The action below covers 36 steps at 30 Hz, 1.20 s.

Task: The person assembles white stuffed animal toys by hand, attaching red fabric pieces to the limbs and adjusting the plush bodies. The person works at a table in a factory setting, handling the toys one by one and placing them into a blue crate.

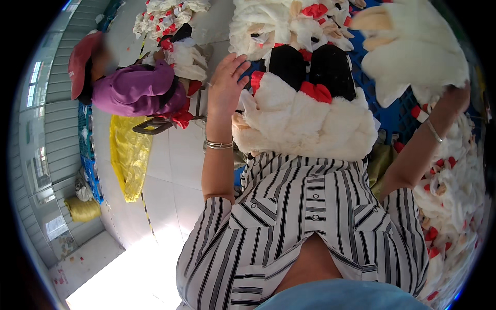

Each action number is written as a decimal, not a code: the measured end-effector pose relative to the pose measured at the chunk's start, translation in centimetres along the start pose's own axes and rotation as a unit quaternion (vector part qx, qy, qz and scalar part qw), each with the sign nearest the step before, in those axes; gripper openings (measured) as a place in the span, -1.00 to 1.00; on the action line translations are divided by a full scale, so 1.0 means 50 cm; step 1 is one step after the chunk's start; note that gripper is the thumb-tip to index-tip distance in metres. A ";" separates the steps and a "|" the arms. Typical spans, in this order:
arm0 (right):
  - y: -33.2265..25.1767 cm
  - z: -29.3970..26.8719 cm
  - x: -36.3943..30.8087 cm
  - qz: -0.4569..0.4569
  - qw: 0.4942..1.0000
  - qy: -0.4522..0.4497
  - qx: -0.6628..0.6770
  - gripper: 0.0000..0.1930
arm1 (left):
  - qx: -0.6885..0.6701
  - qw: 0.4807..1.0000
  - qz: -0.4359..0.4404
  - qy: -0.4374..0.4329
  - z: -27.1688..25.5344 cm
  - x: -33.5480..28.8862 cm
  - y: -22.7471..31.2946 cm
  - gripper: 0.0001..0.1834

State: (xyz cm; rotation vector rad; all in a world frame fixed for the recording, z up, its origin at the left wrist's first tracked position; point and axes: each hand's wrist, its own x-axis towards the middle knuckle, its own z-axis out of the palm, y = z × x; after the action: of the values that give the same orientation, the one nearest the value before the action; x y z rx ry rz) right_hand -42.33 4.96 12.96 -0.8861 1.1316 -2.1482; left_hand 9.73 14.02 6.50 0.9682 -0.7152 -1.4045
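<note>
Across my lap lies a cream-white plush skin [310,126], unstuffed and limp, with two black foot-like ends and red patches at its far side. My left hand [228,82] is raised at its left end, fingers apart and holding nothing. Off to the right, my right hand [456,97] grips another white plush skin [413,54] by its near edge and holds it up. This one has beige ear-like flaps and is a little blurred. The fingers of that hand are partly hidden by the fabric and by shadow.
More plush skins [268,26] are piled ahead, beside blue plastic crates [388,120]. A large heap of white and red pieces [449,201] stands at my right. To the left, a co-worker in purple [134,90] sits handling similar pieces, near a yellow plastic bag [126,160].
</note>
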 end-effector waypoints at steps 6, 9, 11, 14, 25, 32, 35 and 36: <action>-0.021 0.118 -0.077 -0.178 0.968 -0.174 -0.016 -0.69 | -0.030 0.998 0.000 0.048 -0.006 -0.003 -0.006 -0.59; 0.051 0.227 -0.302 0.088 0.843 -0.463 -0.259 -0.63 | -0.042 0.999 -0.008 0.003 0.019 0.004 -0.020 -0.62; 0.068 0.253 -0.440 0.009 0.688 -0.689 -0.228 -0.29 | -0.045 0.999 -0.017 0.002 0.043 -0.004 -0.008 -0.65; 0.086 0.219 -0.546 -0.060 0.582 -0.726 -0.361 -0.33 | -0.055 0.998 -0.002 -0.005 0.031 -0.007 -0.004 -0.70; -0.086 0.224 -0.402 0.023 0.637 -0.637 -0.433 -0.62 | 0.033 0.998 -0.014 -0.043 0.014 -0.066 -0.053 -0.74; -0.032 0.100 -0.342 -0.019 0.456 -0.799 -0.392 -0.39 | 0.124 0.982 0.009 -0.140 0.059 -0.074 -0.069 -0.70; -0.059 0.209 -0.288 0.206 0.585 -0.677 -0.396 -0.38 | 0.176 0.978 -0.033 -0.104 0.052 -0.101 -0.047 -0.69; -0.032 0.207 -0.256 0.137 0.637 -0.609 -0.452 -0.38 | 0.169 0.976 -0.032 -0.130 0.060 -0.103 -0.047 -0.69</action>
State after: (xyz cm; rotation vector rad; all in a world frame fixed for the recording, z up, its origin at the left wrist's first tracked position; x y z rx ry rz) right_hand -26.64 9.84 14.97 -1.9382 1.2867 -0.2038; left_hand 5.60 18.90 6.50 1.0857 -1.1560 -1.5112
